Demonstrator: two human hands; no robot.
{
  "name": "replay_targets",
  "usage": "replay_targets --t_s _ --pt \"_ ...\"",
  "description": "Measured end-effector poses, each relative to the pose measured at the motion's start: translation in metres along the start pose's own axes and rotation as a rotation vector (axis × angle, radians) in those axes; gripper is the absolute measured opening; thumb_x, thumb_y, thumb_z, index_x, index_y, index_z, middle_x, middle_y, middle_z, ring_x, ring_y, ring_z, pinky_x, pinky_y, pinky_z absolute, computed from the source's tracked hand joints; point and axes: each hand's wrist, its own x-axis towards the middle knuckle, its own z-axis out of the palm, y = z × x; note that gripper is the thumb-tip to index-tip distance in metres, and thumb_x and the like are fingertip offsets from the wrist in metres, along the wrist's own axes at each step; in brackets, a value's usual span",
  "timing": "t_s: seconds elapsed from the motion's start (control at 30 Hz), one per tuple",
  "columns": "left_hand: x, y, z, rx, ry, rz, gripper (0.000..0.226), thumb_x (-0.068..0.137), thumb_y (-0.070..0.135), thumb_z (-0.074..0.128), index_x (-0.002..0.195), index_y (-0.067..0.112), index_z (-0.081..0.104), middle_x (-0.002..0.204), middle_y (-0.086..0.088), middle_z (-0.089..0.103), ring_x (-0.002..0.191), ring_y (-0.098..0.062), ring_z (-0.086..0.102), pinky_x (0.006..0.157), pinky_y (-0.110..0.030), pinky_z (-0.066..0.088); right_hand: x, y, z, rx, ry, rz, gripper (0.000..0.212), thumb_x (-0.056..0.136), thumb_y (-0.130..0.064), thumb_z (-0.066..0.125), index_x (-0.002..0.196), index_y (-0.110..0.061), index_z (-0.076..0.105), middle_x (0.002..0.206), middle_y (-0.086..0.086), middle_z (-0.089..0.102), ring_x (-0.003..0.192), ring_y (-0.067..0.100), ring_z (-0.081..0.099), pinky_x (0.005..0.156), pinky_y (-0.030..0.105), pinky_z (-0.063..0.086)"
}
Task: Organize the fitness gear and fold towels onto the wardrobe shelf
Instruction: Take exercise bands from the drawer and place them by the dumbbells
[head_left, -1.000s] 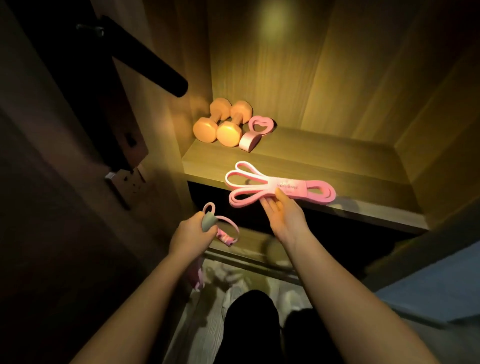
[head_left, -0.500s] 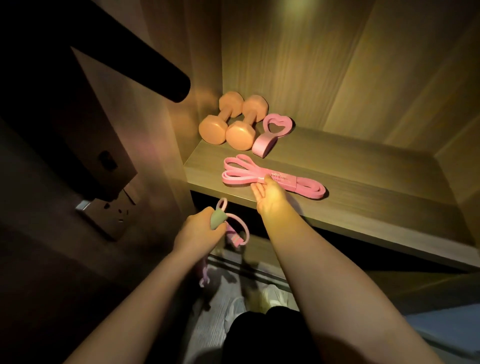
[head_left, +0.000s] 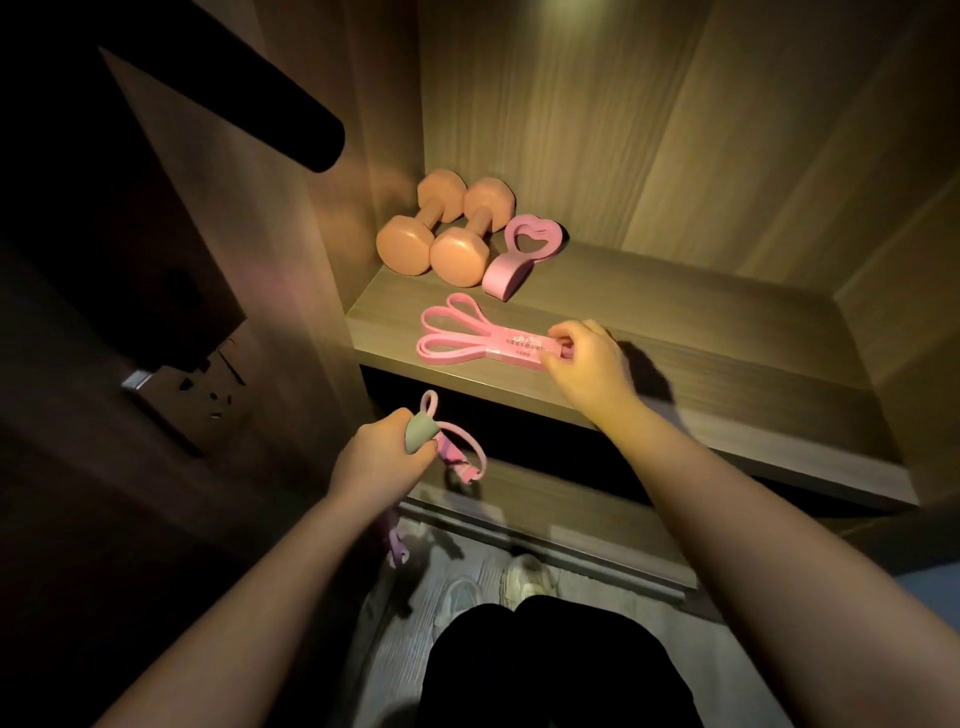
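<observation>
The right hand (head_left: 587, 364) pinches the pink band (head_left: 457, 338) on the shelf (head_left: 727, 332); the left hand (head_left: 379, 457) grips a grey handle (head_left: 420, 434) (pink cord (head_left: 470, 447) attached).

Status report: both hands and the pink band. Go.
Right hand pinches pink band, flat on shelf. Left hand grips grey-handled cord. Dumbbells behind, apart.

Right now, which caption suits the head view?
Right hand pinches a pink resistance band on the shelf; left hand holds a grey-handled pink cord.
</observation>
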Motion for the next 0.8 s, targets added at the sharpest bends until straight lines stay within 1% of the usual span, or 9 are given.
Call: replay_targets --t_s 0.03,0.07,0.1,0.13,0.23,0.27,0.33,0.5,0.8 --pt "-0.001 0.0 0.0 0.005 0.002 -0.004 0.019 0.088 0.039 0.061 0.088 0.02 0.056 0.081 0.0 0.062 0.076 -0.021 0.061 0.069 -0.038 0.053 0.003 0.005 -0.001 -0.111 -0.056 -0.069 0.048 0.087 -0.034 0.066 0.131 -0.017 0.056 0.131 0.004 0.055 0.12 0.025 0.049 0.102 0.039 0.041" --pt "-0.001 -0.001 -0.001 0.011 0.002 -0.01 0.019 0.088 0.038 0.061 0.088 0.019 0.056 0.08 -0.001 0.062 0.076 -0.021 0.061 0.069 -0.038 0.053 0.007 0.009 0.0 -0.176 -0.131 -0.094 0.06 0.086 -0.039 0.067 0.14 -0.018 0.048 0.139 0.004 0.048 0.128 0.025 0.042 0.106 0.04 0.036" --pt "-0.002 -0.002 -0.001 0.018 0.0 -0.017 0.019 0.088 0.038 0.061 0.088 0.019 0.056 0.08 -0.001 0.062 0.075 -0.021 0.061 0.068 -0.038 0.053 0.011 0.01 0.002 -0.221 -0.198 -0.097 0.068 0.086 -0.042 0.067 0.144 -0.018 0.042 0.143 0.004 0.044 0.131 0.026 0.038 0.107 0.042 0.032" --pt "-0.002 -0.004 -0.001 0.028 -0.005 -0.024 0.019 0.088 0.038 0.061 0.089 0.019 0.056 0.08 -0.001 0.062 0.075 -0.021 0.061 0.068 -0.039 0.054 0.015 0.011 0.004 -0.255 -0.236 -0.098 0.068 0.087 -0.044 0.066 0.144 -0.019 0.041 0.141 0.004 0.044 0.131 0.027 0.037 0.106 0.043 0.031" --pt "0.0 -0.01 0.0 0.038 -0.019 -0.044 0.018 0.088 0.037 0.061 0.09 0.019 0.056 0.081 0.0 0.062 0.076 -0.021 0.061 0.07 -0.041 0.054 0.026 0.01 0.007 -0.259 -0.217 -0.167 0.045 0.087 -0.041 0.067 0.126 -0.021 0.059 0.121 0.005 0.053 0.117 0.028 0.046 0.095 0.041 0.039" --pt "0.002 -0.012 0.0 0.034 -0.023 -0.052 0.018 0.088 0.037 0.061 0.091 0.019 0.057 0.082 0.0 0.063 0.078 -0.021 0.061 0.072 -0.041 0.055 0.028 0.007 0.008 -0.251 -0.214 -0.194 0.041 0.087 -0.04 0.067 0.123 -0.021 0.062 0.117 0.005 0.055 0.113 0.027 0.048 0.093 0.041 0.042" --pt "0.006 -0.014 -0.001 0.029 -0.031 -0.069 0.02 0.088 0.039 0.06 0.092 0.02 0.057 0.084 -0.001 0.063 0.08 -0.022 0.061 0.074 -0.041 0.054 0.03 -0.001 0.012 -0.244 -0.216 -0.233 0.04 0.087 -0.039 0.068 0.122 -0.022 0.063 0.115 0.004 0.056 0.11 0.025 0.049 0.091 0.041 0.044" --pt "0.016 -0.018 -0.003 0.035 -0.031 -0.082 0.018 0.087 0.041 0.06 0.088 0.023 0.056 0.082 0.002 0.061 0.078 -0.018 0.06 0.069 -0.036 0.053 0.041 -0.023 0.028 -0.237 -0.211 -0.27 0.039 0.087 -0.039 0.068 0.122 -0.023 0.063 0.117 0.005 0.057 0.112 0.027 0.049 0.092 0.039 0.042" --pt "0.024 -0.024 0.0 0.063 -0.033 -0.118 0.021 0.086 0.042 0.06 0.089 0.022 0.055 0.084 0.001 0.063 0.078 -0.021 0.062 0.074 -0.039 0.055 0.059 -0.058 0.055 -0.187 -0.208 -0.285 0.039 0.088 -0.039 0.067 0.123 -0.022 0.062 0.117 0.005 0.055 0.112 0.027 0.048 0.09 0.039 0.035"
